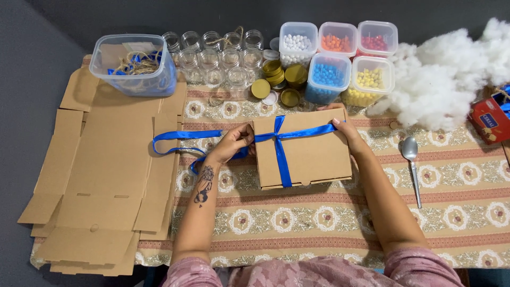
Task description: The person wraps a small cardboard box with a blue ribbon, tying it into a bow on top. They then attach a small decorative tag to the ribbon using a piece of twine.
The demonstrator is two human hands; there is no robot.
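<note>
Blue satin ribbon (280, 146) crossed over flat brown cardboard box (303, 149), mid-table toward far edge. Left hand (235, 142) pinching ribbon at box's left side; right hand (346, 130) pinching the other end at far-right corner. Best kept taut, centred w/ even pull.

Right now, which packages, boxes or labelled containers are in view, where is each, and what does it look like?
Closed cardboard box: table centre, flat, brown, crossed by blue ribbon; left hand and right hand at its sides.
Red carton: right edge, rectangular, printed.
Flattened cardboard boxes: left, brown, stacked.
Five lidded bead tubs: top centre, clear.
</note>
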